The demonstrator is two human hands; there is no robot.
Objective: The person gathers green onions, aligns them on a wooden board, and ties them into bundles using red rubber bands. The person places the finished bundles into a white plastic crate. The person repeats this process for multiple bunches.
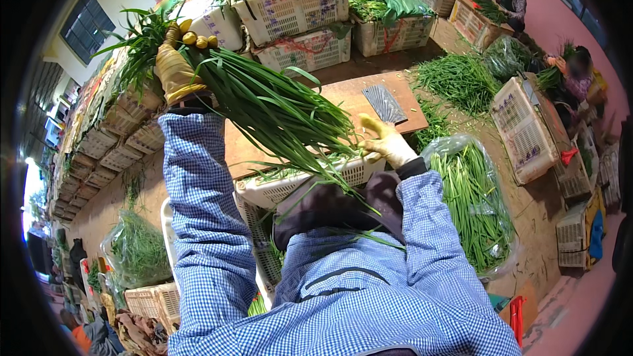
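My left hand, in a yellow rubber glove, is raised at the upper left and closed around a thick bunch of long green leafy stalks, perhaps garlic chives. The bunch slants down to the right, its far end beside my right hand. That hand wears a pale yellow glove, with thumb and fingers apart; whether its lower fingers touch the stalk ends cannot be told. Beneath the bunch lies a wooden board. A cleaver with a broad dark blade rests on it, its handle towards my right hand.
A white plastic crate supports the board before my lap. At my right stands a clear bag of green stalks. A loose heap of greens lies on the floor beyond. Stacked crates stand ahead. A person sits at the upper right.
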